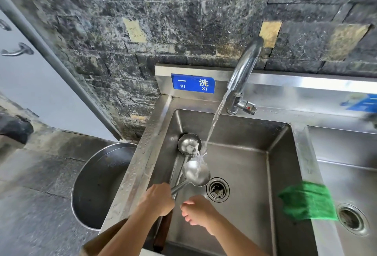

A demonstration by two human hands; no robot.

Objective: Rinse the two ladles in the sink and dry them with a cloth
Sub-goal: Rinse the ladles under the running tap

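We hold the near ladle (pixel 196 173) in the sink (pixel 244 129), cup up, just beside the drain (pixel 217 189). Our L hand (pixel 159 199) is closed around its metal stem, at the sink's left-front side. We cannot tell if the cup touches the bottom.

Water (pixel 216 117) falls from the tap (pixel 244 66) in a slanted stream. It hits the far edge of this cup and splashes there.

The far ladle (pixel 189 144) lies in the sink too, w/ its cup against the left wall, just behind the near one. Its stem runs toward us and passes under the near ladle's stem. A brown wood handle (pixel 163 229) shows below the L hand; we cannot tell which ladle it belongs to.

Our R hand (pixel 199 209) is over the sink bottom, near the L hand but apart from it. Its fingers are loosely curled and hold nothing.

The green cloth (pixel 308 200) lies on the divider btw the sink and a 2nd basin (pixel 346 153) at right, well apart from both hands.

A blue label (pixel 192 83) w/ white characters is on the backsplash, left of the tap. A metal tub (pixel 95 190) stands left of the sink. Behind is a dark stone wall (pixel 163 21).
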